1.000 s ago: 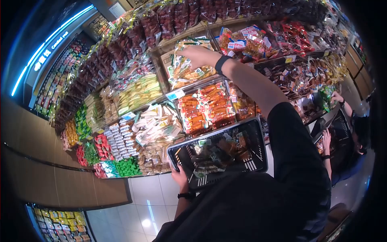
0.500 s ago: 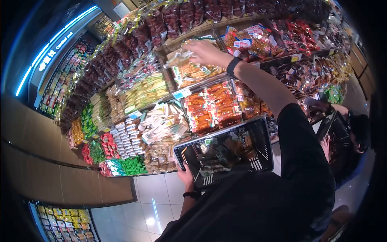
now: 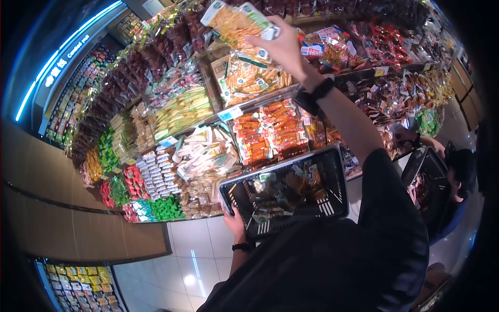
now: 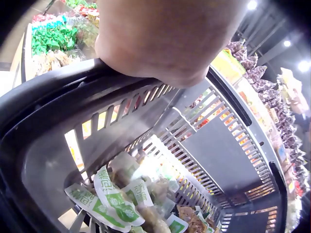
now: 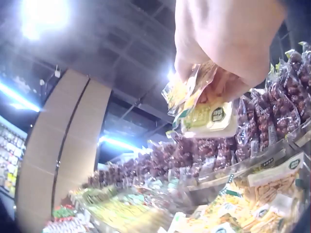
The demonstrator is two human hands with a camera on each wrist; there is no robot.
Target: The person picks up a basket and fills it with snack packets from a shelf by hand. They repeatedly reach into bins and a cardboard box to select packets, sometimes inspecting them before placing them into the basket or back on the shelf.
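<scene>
My right hand (image 3: 286, 49) pinches clear snack packets (image 3: 236, 26) with green-and-white labels and pale orange strips inside. They are raised above a compartment of similar packets (image 3: 252, 78). In the right wrist view the packets (image 5: 209, 116) hang beneath the curled fingers, overlapping one another. My left hand (image 3: 235, 224) grips the near left edge of a black shopping basket (image 3: 236, 190), held in front of the body. Inside it, the left wrist view shows several packets with green-and-white labels (image 4: 114, 196) piled at the bottom.
Tiered bins hold orange snack packets (image 3: 270, 132), pale wrapped sticks (image 3: 205, 153) and yellow-green packets (image 3: 184, 117). Bags of dark red food (image 5: 223, 158) line the back. At the right another person (image 3: 460, 171) stands with a second dark basket (image 3: 429, 179).
My right hand has risen from the bin with the packets, now turned label-out and plainly visible. My left hand keeps hold of the basket. The other person's arm at the right has shifted.
</scene>
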